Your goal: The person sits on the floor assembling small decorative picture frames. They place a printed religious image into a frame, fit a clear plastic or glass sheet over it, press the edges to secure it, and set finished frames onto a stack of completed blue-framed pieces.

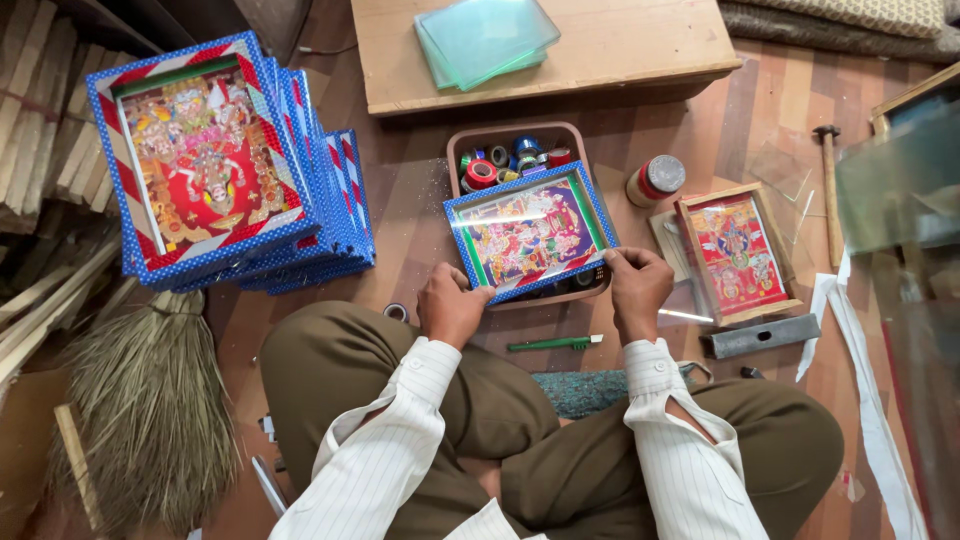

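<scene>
Both hands grip one blue-edged picture [530, 235] by its near edge: left hand [450, 305] at its 7 o'clock corner, right hand [635, 285] at 5 o'clock, fingers closed on the border. It lies over a tray of tape rolls [505, 140]. A stack of like pictures [215, 160] sits at 10 o'clock, a wooden frame [738, 255] at 3 o'clock, a green pen [555, 343] at 6 o'clock.

We see our framed picture [530, 232] covering most of the brown tray [470, 140], so only a few tape rolls [482, 172] show at its far end. Our left hand [452, 305] hides the frame's near corner. The broom [150, 420] runs past the bottom edge, and the glass sheet [900, 180] is blurred and cut off at the right.
</scene>
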The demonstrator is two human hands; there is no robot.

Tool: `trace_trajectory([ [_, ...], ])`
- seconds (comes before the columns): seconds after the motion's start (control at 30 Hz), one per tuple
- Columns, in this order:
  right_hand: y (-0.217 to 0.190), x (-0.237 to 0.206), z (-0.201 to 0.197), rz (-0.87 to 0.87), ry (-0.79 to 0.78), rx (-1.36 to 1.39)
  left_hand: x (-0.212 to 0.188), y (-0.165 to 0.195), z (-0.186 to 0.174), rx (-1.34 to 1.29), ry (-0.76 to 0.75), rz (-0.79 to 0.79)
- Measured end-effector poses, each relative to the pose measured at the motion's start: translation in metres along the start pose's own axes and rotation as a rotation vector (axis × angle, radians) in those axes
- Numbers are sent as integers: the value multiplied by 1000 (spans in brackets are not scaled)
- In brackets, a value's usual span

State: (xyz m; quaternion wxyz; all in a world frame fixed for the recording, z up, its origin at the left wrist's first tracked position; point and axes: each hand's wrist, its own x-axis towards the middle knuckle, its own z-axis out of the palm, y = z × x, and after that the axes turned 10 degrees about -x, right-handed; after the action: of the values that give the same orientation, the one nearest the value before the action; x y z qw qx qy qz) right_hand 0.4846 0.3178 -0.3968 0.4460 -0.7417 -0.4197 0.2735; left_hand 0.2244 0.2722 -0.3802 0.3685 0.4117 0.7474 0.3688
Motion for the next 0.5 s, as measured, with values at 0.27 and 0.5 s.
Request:
trace_trajectory([
  [0.27,-1,2,8,-13,7,-25,10,-4,4,10,-72,-87],
  [0.5,0,0,8,-52,17,-28,8,0,2,31,-65,-72],
])
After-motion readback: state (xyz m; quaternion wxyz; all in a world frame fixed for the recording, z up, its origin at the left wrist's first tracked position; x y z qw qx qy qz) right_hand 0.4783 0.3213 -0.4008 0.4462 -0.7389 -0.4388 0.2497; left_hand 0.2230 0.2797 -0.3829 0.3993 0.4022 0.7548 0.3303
